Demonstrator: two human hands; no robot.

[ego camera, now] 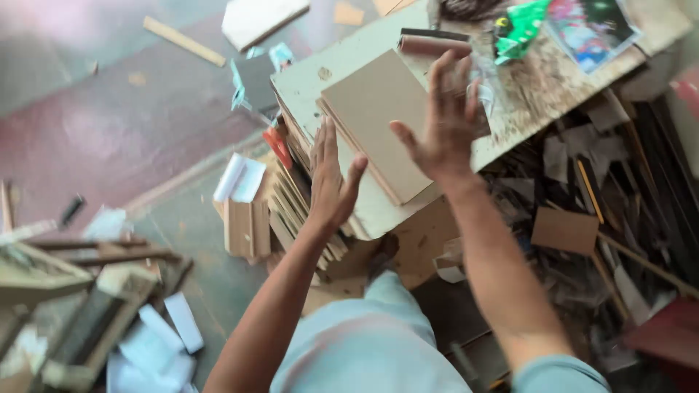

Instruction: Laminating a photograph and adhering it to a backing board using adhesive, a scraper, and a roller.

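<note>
A stack of tan rectangular boards (375,116) lies on a worn whitish worktop (342,65). My right hand (444,120) is raised over the stack's right side, fingers spread, holding nothing. My left hand (331,182) hovers open at the worktop's near edge, beside the stack's left corner and above a pile of thin board pieces (291,200) leaning under the table. I cannot tell whether either hand touches the boards.
A brown roll (433,45), green wrapper (520,25) and colourful printed sheet (590,25) lie on the worktop's far end. Dark scrap and a cardboard piece (564,229) pile up at right. Wooden frames (87,291) and white blocks (156,338) litter the floor at left.
</note>
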